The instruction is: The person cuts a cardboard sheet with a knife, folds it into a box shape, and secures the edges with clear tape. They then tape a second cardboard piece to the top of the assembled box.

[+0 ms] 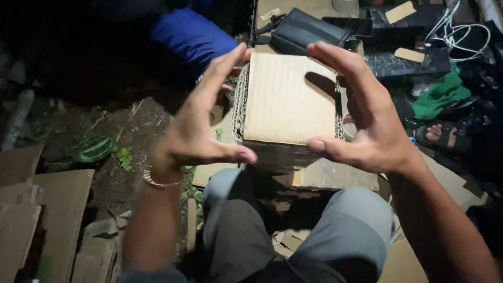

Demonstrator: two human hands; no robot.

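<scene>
On the ground, dark earth with scattered leaves (94,149) fills the left side, and flat cardboard sheets (50,209) lie stacked at the near left corner. In the middle, just beyond the person's knees (293,225) in grey trousers, stands a stack of cardboard pieces (288,99), its top sheet plain and tan, its corrugated edges showing down the left and right sides. More loose cardboard (335,175) lies under and beside it.

The left hand (201,126) is spread wide open at the stack's left edge, fingers stretched far, thumb pointing right toward the near edge; whether it touches the cardboard cannot be told. A thin bracelet (157,182) circles that wrist. The right hand (361,112) is likewise open and curved at the right edge, fingers reaching over the far right corner, thumb aimed left at the near edge. Neither hand grips anything.

Far left of the stack lies a blue cloth (191,36). Beyond it rests a black pouch (309,31), with a green rag (440,97) and white cable (461,31) to the far right. A foot in a sandal (437,135) shows at the right.
</scene>
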